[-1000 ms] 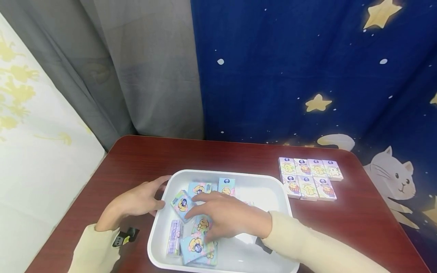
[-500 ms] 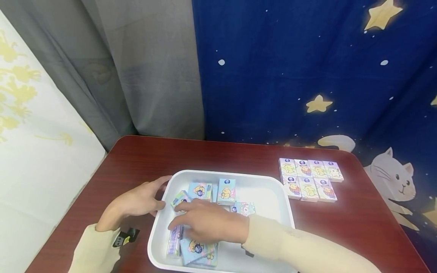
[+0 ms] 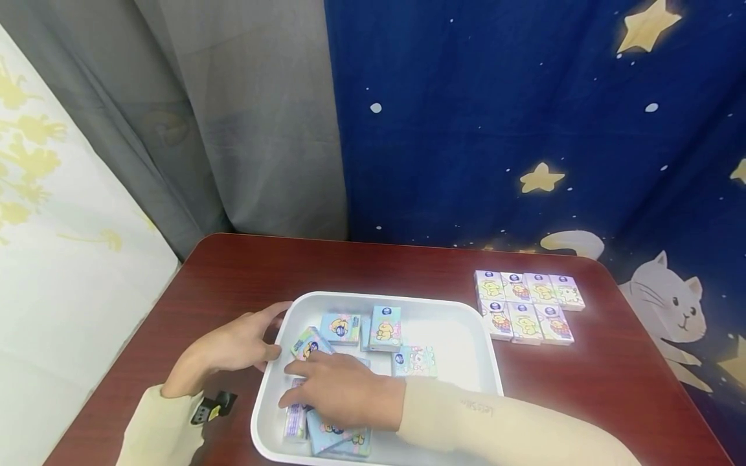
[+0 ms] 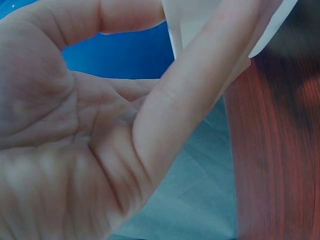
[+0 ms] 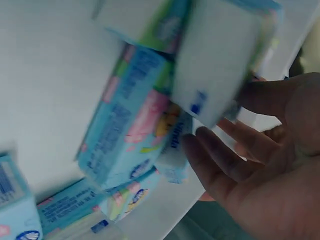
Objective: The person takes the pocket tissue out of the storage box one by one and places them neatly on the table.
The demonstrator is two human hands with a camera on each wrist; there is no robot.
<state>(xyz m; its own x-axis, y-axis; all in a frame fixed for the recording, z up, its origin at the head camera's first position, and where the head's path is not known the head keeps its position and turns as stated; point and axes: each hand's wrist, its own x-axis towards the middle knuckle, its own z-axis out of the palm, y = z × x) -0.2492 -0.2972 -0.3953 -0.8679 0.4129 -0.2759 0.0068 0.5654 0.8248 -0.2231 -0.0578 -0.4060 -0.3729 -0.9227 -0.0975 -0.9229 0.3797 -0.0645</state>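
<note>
My left hand [image 3: 240, 338] rests against the outside of the white plastic tray [image 3: 473, 323] at its left end. Its thumb [image 4: 175, 95] and extended fingers touch the tray wall in the left wrist view. My right hand [image 3: 340, 393] reaches down inside the tray, fingers spread over a purple tissue pack [image 3: 295, 424]. In the right wrist view, thumb and fingertips stand apart around the corner of a blurred white-sided tissue pack [image 5: 215, 65]; no firm hold shows. Blue tissue packs [image 3: 340, 329] lie loosely around the hand, some overlapping, some partly hidden beneath it.
Several lilac-and-white tissue packs [image 3: 526, 322] lie in two neat rows on the dark red table [image 3: 408, 265], right of the tray. Another blue tissue pack [image 3: 385, 328] and a flat light-blue one [image 3: 414, 361] are near the tray's middle. Curtains hang behind.
My right hand has moved left and toward me within the tray, from the middle packs to the purple one, uncovering packs near the middle. The left hand has stayed in place.
</note>
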